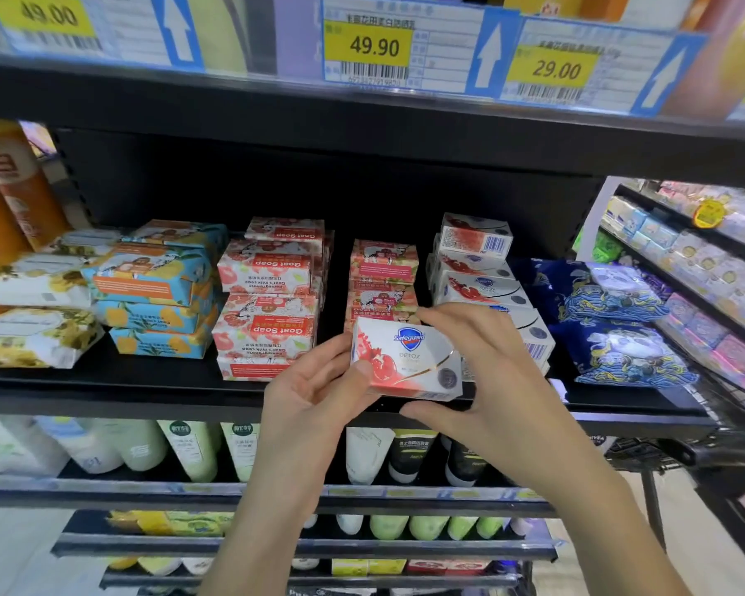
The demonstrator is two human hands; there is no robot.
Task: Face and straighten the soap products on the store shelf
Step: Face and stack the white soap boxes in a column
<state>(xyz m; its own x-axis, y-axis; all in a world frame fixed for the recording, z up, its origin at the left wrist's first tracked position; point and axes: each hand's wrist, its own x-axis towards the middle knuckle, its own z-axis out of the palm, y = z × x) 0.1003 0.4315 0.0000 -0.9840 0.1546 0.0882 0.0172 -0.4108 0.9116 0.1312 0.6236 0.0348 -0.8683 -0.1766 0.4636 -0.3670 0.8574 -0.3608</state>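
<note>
Both hands are gripping one Safeguard soap box (409,359). The left hand (315,393) is pinching its left end, thumb on the front face, fingers behind. The right hand (487,380) is wrapping the right end, fingers curled over the top edge, thumb under the bottom edge. The box is hanging at the near lip of the black shelf (104,393) and looks clear of it. Its logo is facing out, right way up. The long axis is running left-right, with the right end dipping slightly.

Key relation: the Safeguard stack (476,251) is sitting just far and right of the held box, directly behind the right hand, so the right hand is nearer. I'm reading the next move as a short push far-right, keeping the long axis parallel to the shelf lip. The stack boxes are sitting off-square, and the top one is showing its barcode side.

Counts:
- Safeguard: 1 box in hand, at least 4 showing in the stack, possibly more hiding behind the right hand.
- Goat Soap boxes (267,268): 4 in the left pile, print upside down, plus a second pile (383,268) of about 3.
- Blue-and-orange wrapped bars (155,277): 4.
- White floral bars (39,286): 3 showing.
- Dark blue pouches (598,294), right: 2.
</note>
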